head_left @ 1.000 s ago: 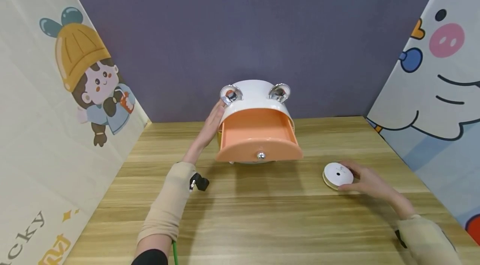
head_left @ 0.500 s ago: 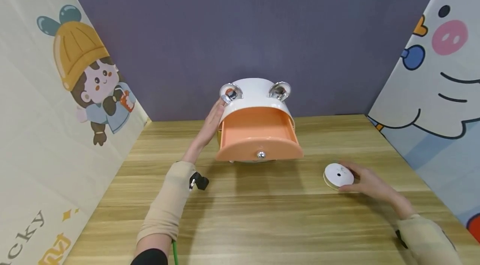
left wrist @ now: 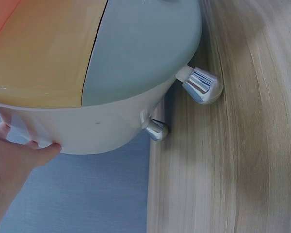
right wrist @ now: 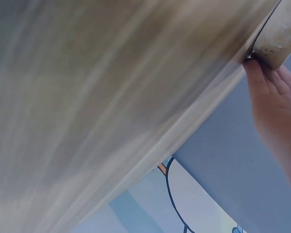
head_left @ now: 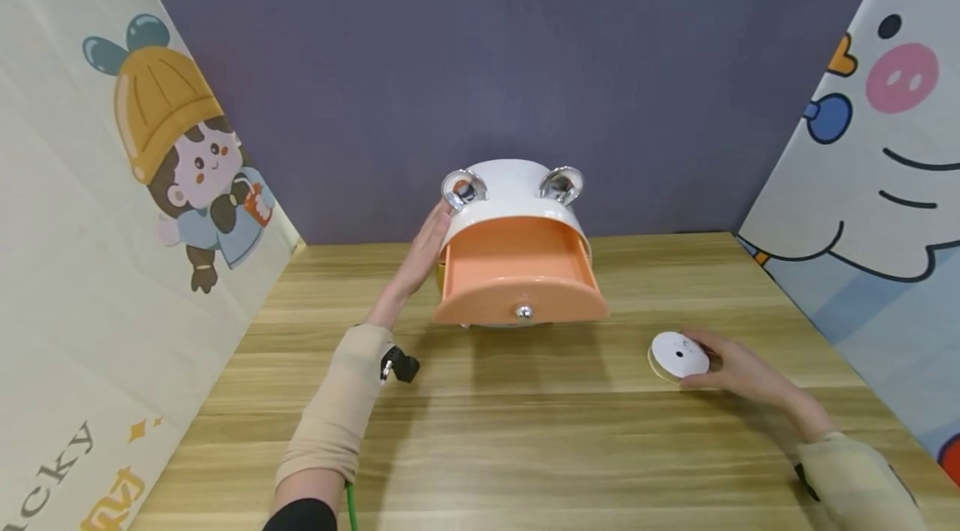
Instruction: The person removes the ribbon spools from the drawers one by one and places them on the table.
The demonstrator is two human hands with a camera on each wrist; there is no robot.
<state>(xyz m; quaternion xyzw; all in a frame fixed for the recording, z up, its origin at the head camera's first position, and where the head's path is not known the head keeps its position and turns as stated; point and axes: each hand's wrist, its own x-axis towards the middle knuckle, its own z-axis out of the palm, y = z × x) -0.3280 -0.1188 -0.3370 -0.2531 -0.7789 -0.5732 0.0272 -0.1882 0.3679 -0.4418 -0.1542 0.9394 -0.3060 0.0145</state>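
A small white drawer cabinet [head_left: 504, 181] with two shiny silver ear-like rings stands near the back of the table. Its orange top drawer [head_left: 521, 298] is pulled out, and no object shows inside. My left hand [head_left: 426, 247] rests flat along the cabinet's left side, fingers extended. In the left wrist view, the thumb and fingers touch the white side wall [left wrist: 94, 128], close to the yellow drawer front [left wrist: 51, 58] and the grey-green one [left wrist: 140, 53]. On the right, my right hand [head_left: 738, 368] grips a white spool [head_left: 678, 354] by its edge, between thumb and fingers, at the tabletop.
The wooden table [head_left: 525, 448] meets a dark blue-grey wall [head_left: 495, 56] behind the cabinet. Printed cartoon panels flank both sides. Silver feet [left wrist: 202, 87] hold the cabinet up. A black wrist device [head_left: 401, 364] and a green cable [head_left: 350, 506] are on the left arm.
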